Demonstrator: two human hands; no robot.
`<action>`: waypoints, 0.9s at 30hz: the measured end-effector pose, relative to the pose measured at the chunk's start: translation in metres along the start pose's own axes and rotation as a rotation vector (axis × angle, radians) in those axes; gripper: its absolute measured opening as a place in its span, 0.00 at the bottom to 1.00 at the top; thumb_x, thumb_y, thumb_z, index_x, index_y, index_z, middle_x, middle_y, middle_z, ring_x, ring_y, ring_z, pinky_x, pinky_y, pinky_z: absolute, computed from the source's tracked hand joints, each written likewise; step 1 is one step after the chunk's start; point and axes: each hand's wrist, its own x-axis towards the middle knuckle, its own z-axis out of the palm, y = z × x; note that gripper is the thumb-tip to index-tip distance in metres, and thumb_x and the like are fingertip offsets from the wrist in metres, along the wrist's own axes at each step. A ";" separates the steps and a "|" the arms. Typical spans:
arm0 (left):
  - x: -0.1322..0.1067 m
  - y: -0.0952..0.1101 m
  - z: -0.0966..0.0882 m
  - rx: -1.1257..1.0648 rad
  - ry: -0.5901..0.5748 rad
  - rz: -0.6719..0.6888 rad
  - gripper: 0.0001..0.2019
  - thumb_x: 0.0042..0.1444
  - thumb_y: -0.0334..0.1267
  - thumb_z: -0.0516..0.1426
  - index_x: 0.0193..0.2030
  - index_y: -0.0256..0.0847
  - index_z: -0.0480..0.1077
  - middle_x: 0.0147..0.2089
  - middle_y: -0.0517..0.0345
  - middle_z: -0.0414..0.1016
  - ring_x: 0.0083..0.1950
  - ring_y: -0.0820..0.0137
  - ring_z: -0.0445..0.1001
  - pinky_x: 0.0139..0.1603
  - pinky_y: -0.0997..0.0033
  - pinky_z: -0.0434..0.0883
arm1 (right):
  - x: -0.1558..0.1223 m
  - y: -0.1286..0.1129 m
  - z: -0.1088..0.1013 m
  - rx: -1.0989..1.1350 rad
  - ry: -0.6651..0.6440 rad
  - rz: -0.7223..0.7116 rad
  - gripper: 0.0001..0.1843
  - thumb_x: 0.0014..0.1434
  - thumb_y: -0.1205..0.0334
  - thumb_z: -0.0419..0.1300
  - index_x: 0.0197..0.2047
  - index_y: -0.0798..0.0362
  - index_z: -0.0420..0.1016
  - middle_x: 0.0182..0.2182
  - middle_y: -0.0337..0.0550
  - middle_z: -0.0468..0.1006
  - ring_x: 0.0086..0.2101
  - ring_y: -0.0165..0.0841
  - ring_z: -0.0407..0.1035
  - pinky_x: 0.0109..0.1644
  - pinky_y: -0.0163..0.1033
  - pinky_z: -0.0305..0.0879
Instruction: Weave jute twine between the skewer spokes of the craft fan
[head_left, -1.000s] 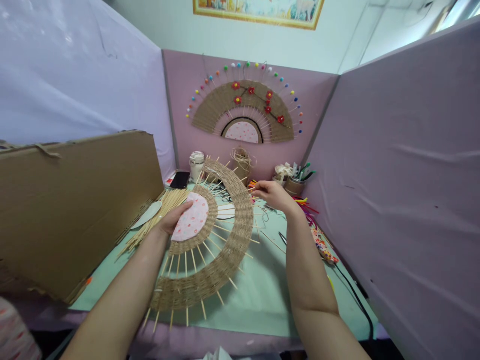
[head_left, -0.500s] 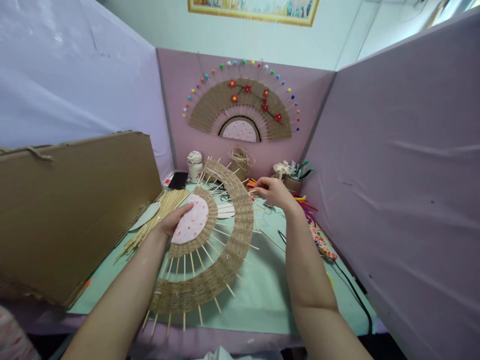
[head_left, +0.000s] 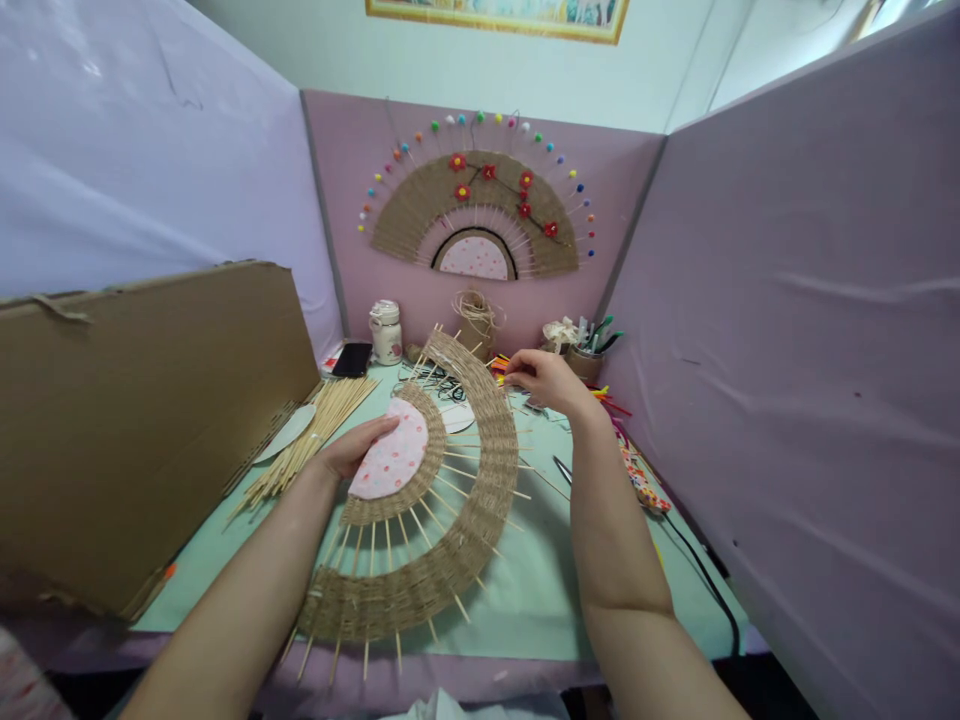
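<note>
A half-round woven fan [head_left: 480,500] of twine on wooden skewers lies on the green table [head_left: 540,590], with a pink dotted centre piece [head_left: 394,458]. My left hand [head_left: 352,448] rests flat on the pink centre, fingers stretched out. My right hand [head_left: 541,380] is at the fan's far edge, fingers pinched near a skewer tip; what they hold is too small to make out.
A big cardboard sheet [head_left: 142,410] leans on the left. Loose skewers [head_left: 315,430] lie beside it. A finished fan [head_left: 476,215] hangs on the back wall. A jar [head_left: 386,332], twine [head_left: 472,315], a phone [head_left: 354,359], a cup of tools [head_left: 585,350], scissors [head_left: 562,468] and a black cable [head_left: 697,570] are around.
The fan has shifted slightly to the right and nearer to me under my left hand. My right hand stays pinched at the far edge.
</note>
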 end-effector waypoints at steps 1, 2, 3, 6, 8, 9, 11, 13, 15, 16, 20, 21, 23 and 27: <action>0.001 -0.001 -0.001 0.005 -0.010 0.002 0.12 0.57 0.36 0.57 0.46 0.32 0.71 0.34 0.45 0.81 0.31 0.64 0.80 0.34 0.69 0.76 | 0.000 0.000 0.000 0.006 -0.002 0.002 0.07 0.52 0.60 0.61 0.29 0.55 0.75 0.24 0.38 0.74 0.26 0.28 0.63 0.32 0.33 0.56; 0.003 -0.002 -0.001 0.007 -0.017 0.006 0.12 0.57 0.36 0.58 0.46 0.32 0.71 0.35 0.45 0.81 0.31 0.64 0.80 0.35 0.68 0.76 | 0.000 0.000 0.000 0.014 -0.005 0.005 0.07 0.52 0.60 0.61 0.29 0.55 0.75 0.24 0.38 0.74 0.26 0.28 0.63 0.32 0.33 0.56; 0.003 -0.003 -0.001 0.008 -0.023 0.008 0.13 0.57 0.37 0.58 0.46 0.32 0.71 0.35 0.45 0.81 0.32 0.64 0.80 0.36 0.68 0.76 | 0.000 0.001 0.000 0.022 -0.010 0.010 0.07 0.52 0.60 0.61 0.29 0.55 0.75 0.24 0.39 0.74 0.26 0.28 0.62 0.32 0.33 0.56; 0.004 -0.003 -0.002 0.013 -0.035 0.001 0.12 0.57 0.37 0.57 0.46 0.32 0.71 0.35 0.45 0.81 0.32 0.64 0.80 0.36 0.67 0.76 | -0.001 0.001 0.000 0.049 -0.034 0.034 0.08 0.52 0.59 0.60 0.29 0.55 0.75 0.24 0.39 0.75 0.25 0.27 0.62 0.31 0.33 0.56; 0.004 -0.003 -0.002 0.020 -0.040 0.002 0.12 0.57 0.36 0.57 0.46 0.32 0.70 0.35 0.46 0.81 0.32 0.64 0.80 0.35 0.67 0.76 | -0.001 0.003 -0.002 0.074 -0.061 0.048 0.09 0.52 0.58 0.59 0.29 0.56 0.75 0.24 0.40 0.74 0.25 0.27 0.61 0.30 0.33 0.56; 0.003 -0.004 -0.002 0.024 -0.041 0.007 0.12 0.57 0.36 0.57 0.46 0.33 0.70 0.34 0.47 0.81 0.31 0.64 0.80 0.34 0.68 0.76 | -0.001 0.004 -0.002 0.093 -0.081 0.052 0.10 0.52 0.57 0.59 0.30 0.56 0.75 0.24 0.40 0.74 0.25 0.27 0.61 0.30 0.33 0.56; 0.003 -0.004 -0.001 0.029 -0.045 0.015 0.12 0.56 0.35 0.58 0.47 0.33 0.70 0.34 0.48 0.81 0.30 0.65 0.79 0.32 0.69 0.75 | -0.003 0.006 -0.004 0.144 -0.127 0.059 0.12 0.52 0.55 0.59 0.30 0.57 0.75 0.24 0.39 0.73 0.25 0.27 0.61 0.29 0.33 0.55; 0.002 -0.005 -0.001 0.031 -0.050 0.008 0.13 0.55 0.35 0.59 0.47 0.33 0.70 0.33 0.48 0.81 0.29 0.65 0.79 0.31 0.69 0.75 | -0.004 0.009 -0.006 0.193 -0.154 0.076 0.14 0.52 0.54 0.59 0.31 0.57 0.75 0.23 0.38 0.71 0.25 0.27 0.60 0.29 0.33 0.55; 0.002 -0.006 0.001 0.034 -0.054 -0.009 0.15 0.54 0.35 0.60 0.47 0.32 0.70 0.33 0.47 0.80 0.29 0.64 0.79 0.32 0.69 0.75 | -0.005 0.010 -0.007 0.215 -0.148 0.102 0.14 0.52 0.53 0.59 0.31 0.57 0.75 0.21 0.37 0.70 0.24 0.26 0.59 0.28 0.33 0.54; 0.001 -0.006 0.001 0.035 -0.056 -0.015 0.16 0.53 0.35 0.61 0.48 0.32 0.70 0.32 0.47 0.80 0.29 0.63 0.79 0.32 0.68 0.75 | -0.006 0.011 -0.007 0.218 -0.140 0.111 0.14 0.51 0.53 0.59 0.31 0.58 0.75 0.21 0.37 0.69 0.23 0.26 0.58 0.28 0.33 0.54; 0.001 -0.008 0.003 0.021 -0.066 -0.020 0.18 0.53 0.35 0.61 0.50 0.32 0.69 0.32 0.47 0.80 0.29 0.63 0.79 0.31 0.69 0.75 | -0.004 0.013 -0.005 0.274 -0.125 0.131 0.15 0.50 0.53 0.61 0.31 0.58 0.75 0.23 0.38 0.71 0.24 0.26 0.60 0.28 0.33 0.55; 0.001 -0.008 0.003 0.012 -0.067 -0.024 0.18 0.53 0.35 0.61 0.50 0.32 0.69 0.32 0.47 0.80 0.29 0.63 0.79 0.32 0.68 0.75 | -0.004 0.013 -0.004 0.304 -0.122 0.143 0.15 0.49 0.53 0.61 0.32 0.58 0.74 0.24 0.38 0.72 0.24 0.26 0.59 0.28 0.33 0.55; 0.002 -0.009 0.003 -0.008 -0.074 -0.039 0.18 0.53 0.35 0.60 0.50 0.31 0.69 0.33 0.46 0.81 0.30 0.62 0.80 0.33 0.67 0.76 | -0.003 0.014 -0.002 0.370 -0.130 0.176 0.15 0.49 0.52 0.61 0.33 0.57 0.73 0.24 0.37 0.71 0.23 0.24 0.58 0.26 0.32 0.53; 0.001 -0.011 0.002 -0.054 -0.076 -0.050 0.19 0.56 0.36 0.58 0.54 0.31 0.67 0.34 0.45 0.81 0.32 0.61 0.80 0.37 0.65 0.76 | -0.004 0.018 0.000 0.475 -0.195 0.225 0.17 0.48 0.51 0.63 0.35 0.57 0.72 0.24 0.36 0.70 0.21 0.22 0.55 0.24 0.31 0.50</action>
